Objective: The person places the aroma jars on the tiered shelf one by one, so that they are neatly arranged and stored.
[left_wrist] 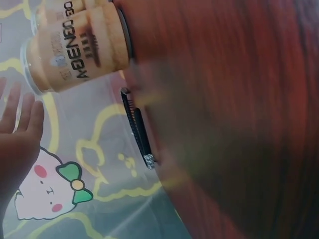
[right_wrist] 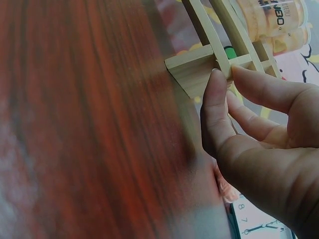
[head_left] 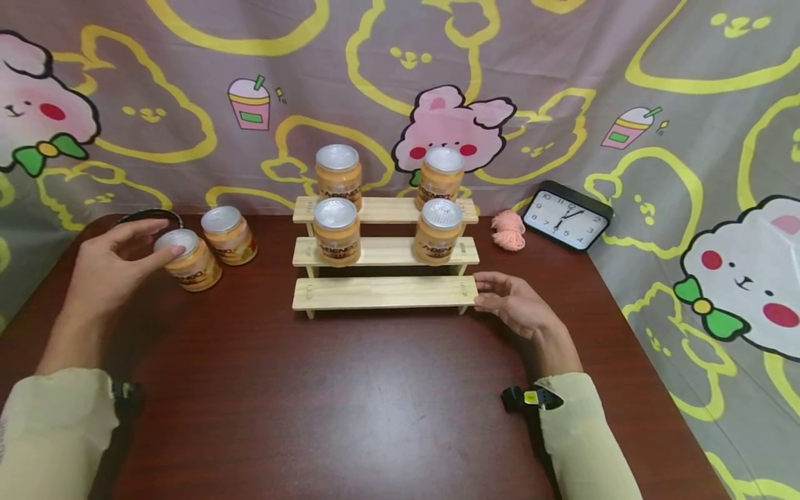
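My left hand [head_left: 109, 271] is beside an orange jar with a silver lid [head_left: 196, 269] on the table's left side. Its fingers are spread and relaxed; in the left wrist view the fingertips stand apart from the jar [left_wrist: 79, 52]. Another such jar [head_left: 232, 239] stands just behind. Toward the middle is a three-step wooden display rack [head_left: 381, 293]. My right hand [head_left: 515, 307] pinches the right end of its lowest board between thumb and fingers. Two jars stand on the middle step, left [head_left: 337, 239] and right [head_left: 439, 239], and two more on the top step.
Right of the rack lie a bundle of pink yarn [head_left: 509, 230] and a tilted black-framed clock [head_left: 567, 217]. A dark, thin curved object [head_left: 148, 212] lies behind the left jars. Patterned cloth [head_left: 250, 160] hangs behind the dark wooden table [head_left: 375, 396] and along its sides.
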Demonstrator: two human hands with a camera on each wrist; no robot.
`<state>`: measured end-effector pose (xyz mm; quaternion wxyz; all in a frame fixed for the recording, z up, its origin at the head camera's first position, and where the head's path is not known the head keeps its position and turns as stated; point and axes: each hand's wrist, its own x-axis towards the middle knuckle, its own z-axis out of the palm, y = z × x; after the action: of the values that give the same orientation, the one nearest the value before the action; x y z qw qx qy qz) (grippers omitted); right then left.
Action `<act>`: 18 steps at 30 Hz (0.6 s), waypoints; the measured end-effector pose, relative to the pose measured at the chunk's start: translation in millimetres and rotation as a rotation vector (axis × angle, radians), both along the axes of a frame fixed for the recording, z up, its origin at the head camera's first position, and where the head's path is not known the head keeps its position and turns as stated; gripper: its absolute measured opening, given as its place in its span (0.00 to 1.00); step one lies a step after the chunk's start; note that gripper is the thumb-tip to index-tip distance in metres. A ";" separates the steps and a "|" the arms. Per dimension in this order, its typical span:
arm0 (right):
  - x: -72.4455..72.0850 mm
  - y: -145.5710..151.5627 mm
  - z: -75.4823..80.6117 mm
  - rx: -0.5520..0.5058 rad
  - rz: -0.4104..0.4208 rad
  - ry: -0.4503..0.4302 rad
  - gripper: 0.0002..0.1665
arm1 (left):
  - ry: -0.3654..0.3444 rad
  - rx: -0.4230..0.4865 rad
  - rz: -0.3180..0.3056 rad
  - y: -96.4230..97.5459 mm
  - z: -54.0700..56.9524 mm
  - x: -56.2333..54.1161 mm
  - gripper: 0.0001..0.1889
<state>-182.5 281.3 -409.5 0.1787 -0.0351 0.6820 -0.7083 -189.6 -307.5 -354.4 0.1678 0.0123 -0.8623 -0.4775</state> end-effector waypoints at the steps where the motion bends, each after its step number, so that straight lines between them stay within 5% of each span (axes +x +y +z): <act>1: 0.1 0.1 -0.1 0.002 0.000 0.000 0.32 | -0.010 -0.002 -0.003 -1.9 -0.9 -0.8 0.28; 18: 0.5 -0.8 1.0 -0.008 -0.012 -0.007 0.33 | -0.175 -0.151 -0.086 -18.7 -18.3 -10.6 0.35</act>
<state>-182.0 280.5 -408.6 0.1768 -0.0292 0.6787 -0.7122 -200.1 -326.2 -372.7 0.0719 0.0042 -0.9069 -0.4152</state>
